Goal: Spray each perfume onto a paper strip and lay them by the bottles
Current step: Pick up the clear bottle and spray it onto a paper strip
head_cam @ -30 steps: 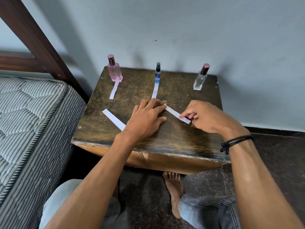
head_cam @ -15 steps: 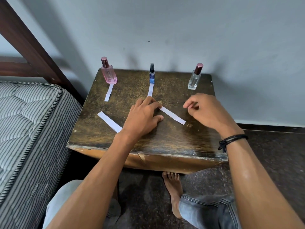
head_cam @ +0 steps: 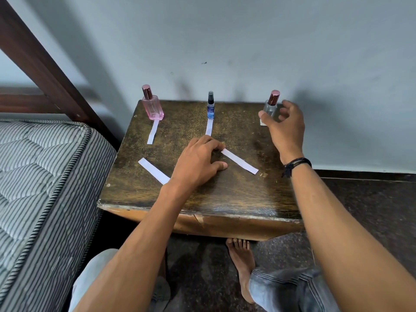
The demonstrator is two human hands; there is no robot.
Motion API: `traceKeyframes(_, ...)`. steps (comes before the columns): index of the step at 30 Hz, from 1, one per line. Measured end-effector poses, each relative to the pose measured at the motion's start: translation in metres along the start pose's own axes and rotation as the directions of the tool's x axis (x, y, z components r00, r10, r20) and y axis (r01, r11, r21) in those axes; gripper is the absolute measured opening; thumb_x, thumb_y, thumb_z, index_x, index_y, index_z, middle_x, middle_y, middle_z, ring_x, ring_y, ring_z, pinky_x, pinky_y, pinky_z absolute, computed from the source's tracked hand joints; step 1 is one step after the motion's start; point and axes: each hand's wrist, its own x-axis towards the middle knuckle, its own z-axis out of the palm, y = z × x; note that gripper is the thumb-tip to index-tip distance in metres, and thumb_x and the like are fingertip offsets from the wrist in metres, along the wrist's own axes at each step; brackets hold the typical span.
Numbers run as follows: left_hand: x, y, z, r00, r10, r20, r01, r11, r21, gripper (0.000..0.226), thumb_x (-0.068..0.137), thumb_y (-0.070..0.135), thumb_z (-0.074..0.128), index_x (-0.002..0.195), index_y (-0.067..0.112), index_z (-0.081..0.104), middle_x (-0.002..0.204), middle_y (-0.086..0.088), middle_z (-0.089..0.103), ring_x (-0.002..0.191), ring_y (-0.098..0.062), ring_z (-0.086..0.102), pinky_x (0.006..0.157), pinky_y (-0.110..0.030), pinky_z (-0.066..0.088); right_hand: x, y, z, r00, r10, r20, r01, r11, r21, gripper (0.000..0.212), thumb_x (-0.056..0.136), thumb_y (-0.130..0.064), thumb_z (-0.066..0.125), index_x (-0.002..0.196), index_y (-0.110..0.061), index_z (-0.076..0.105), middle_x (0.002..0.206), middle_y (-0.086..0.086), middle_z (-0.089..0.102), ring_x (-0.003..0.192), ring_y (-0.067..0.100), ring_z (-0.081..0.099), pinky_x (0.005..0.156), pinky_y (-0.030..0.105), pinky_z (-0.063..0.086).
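Note:
Three perfume bottles stand along the back of the dark wooden table (head_cam: 225, 194): a pink bottle (head_cam: 152, 108) at left, a slim blue bottle (head_cam: 210, 106) in the middle, a clear bottle (head_cam: 270, 104) with a dark red cap at right. One paper strip (head_cam: 153, 134) lies in front of the pink bottle, another strip (head_cam: 209, 127) in front of the blue one. Two loose strips lie nearer me, the left strip (head_cam: 153, 170) and the right strip (head_cam: 239, 161). My left hand (head_cam: 198, 163) rests flat between them, fingertips touching the right strip's end. My right hand (head_cam: 281, 124) curves around the clear bottle, thumb and fingers apart.
A striped mattress (head_cam: 40, 181) and a dark wooden bed frame (head_cam: 45, 66) stand close to the table's left side. A grey wall (head_cam: 247, 41) rises right behind the bottles. My knees and a bare foot (head_cam: 240, 262) are on the dark floor below the table's front edge.
My right hand has let go of the right loose strip and moved up and back to the clear bottle. My left hand has stayed on the table.

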Motion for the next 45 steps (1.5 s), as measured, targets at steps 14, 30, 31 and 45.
traceKeyframes(14,-0.032,-0.041,-0.084,0.746,-0.591,-0.307,0.661,0.713,0.233,0.044,0.085,0.054,0.064,0.101,0.013,0.068,0.105,-0.017,0.07,0.101,-0.044,0.063,0.076,-0.043,0.044,0.016,0.003,0.007,0.999,-0.042,0.032,0.044,0.997,-0.066,0.074,0.078,-0.048,0.084,0.139,-0.021,0.054,0.123,-0.003,0.065,0.108,0.015,0.064,0.092,0.035,0.053)
traceKeyframes(30,-0.033,-0.058,-0.08,0.836,-0.532,-0.138,0.549,0.822,0.155,0.012,0.084,0.012,0.069,0.091,0.021,0.072,0.105,-0.007,0.072,0.101,-0.036,0.066,0.087,-0.043,0.05,0.019,0.001,0.003,0.994,-0.052,0.095,0.068,0.982,-0.175,0.037,0.085,-0.043,0.079,0.113,-0.021,0.066,0.108,-0.002,0.067,0.094,0.018,0.063,0.077,0.029,0.04)
traceKeyframes(31,-0.033,-0.059,-0.081,0.834,-0.535,-0.138,0.552,0.82,0.153,0.012,0.084,0.012,0.071,0.091,0.021,0.072,0.105,-0.007,0.072,0.102,-0.035,0.066,0.087,-0.043,0.05,0.019,0.001,0.004,0.994,-0.059,0.096,0.077,0.979,-0.186,0.033,0.087,-0.042,0.078,0.108,-0.021,0.066,0.106,-0.001,0.067,0.094,0.02,0.064,0.077,0.03,0.042)
traceKeyframes(45,-0.032,-0.06,-0.083,0.824,-0.549,-0.137,0.565,0.814,0.139,0.011,0.083,0.014,0.074,0.089,0.022,0.07,0.101,-0.005,0.072,0.099,-0.033,0.066,0.081,-0.04,0.048,0.016,-0.002,0.002,0.993,-0.057,0.099,0.075,0.979,-0.189,0.029,0.088,-0.039,0.077,0.104,-0.017,0.068,0.105,0.002,0.07,0.093,0.021,0.064,0.076,0.031,0.043)
